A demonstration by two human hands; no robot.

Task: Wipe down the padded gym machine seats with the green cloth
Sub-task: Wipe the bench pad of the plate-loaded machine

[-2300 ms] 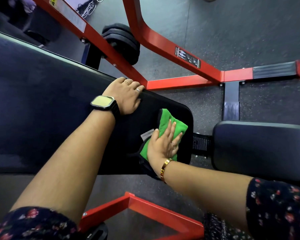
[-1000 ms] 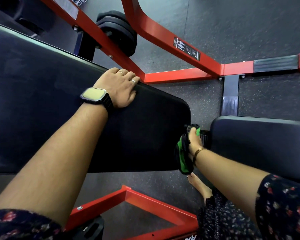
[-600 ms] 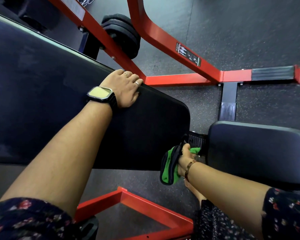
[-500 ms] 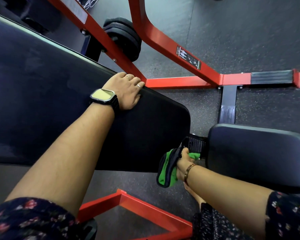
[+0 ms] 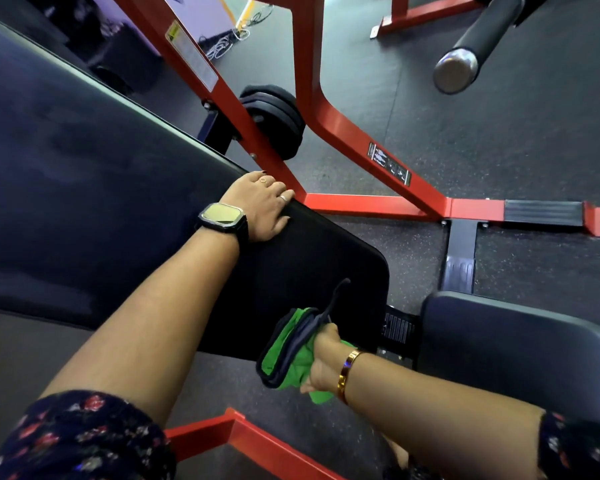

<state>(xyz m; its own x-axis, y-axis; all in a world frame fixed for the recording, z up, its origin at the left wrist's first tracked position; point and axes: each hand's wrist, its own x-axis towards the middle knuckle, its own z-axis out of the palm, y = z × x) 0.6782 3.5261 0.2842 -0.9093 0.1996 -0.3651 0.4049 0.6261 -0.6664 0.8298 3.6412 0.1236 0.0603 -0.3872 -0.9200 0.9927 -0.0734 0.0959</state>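
A long black padded bench back (image 5: 94,202) runs from upper left to the centre. My left hand (image 5: 262,207), with a watch on the wrist, rests flat on its far edge, fingers curled over the rim. My right hand (image 5: 321,360) grips the bunched green cloth (image 5: 286,356) with dark trim against the near lower corner of that pad. A loose dark strap of the cloth sticks up over the pad. A second black padded seat (image 5: 506,351) lies to the right, across a narrow gap, untouched.
The red steel frame (image 5: 343,133) of the machine rises behind the pad, with black weight plates (image 5: 278,119) on a peg. A red floor bar (image 5: 243,438) crosses below my arms. A padded roller bar (image 5: 475,43) hangs at the upper right. Dark rubber flooring lies all around.
My right hand moved the cloth from the pad's top surface to its end by the gap, then along its near lower corner. My left hand stayed on the far edge. The view tilted up.
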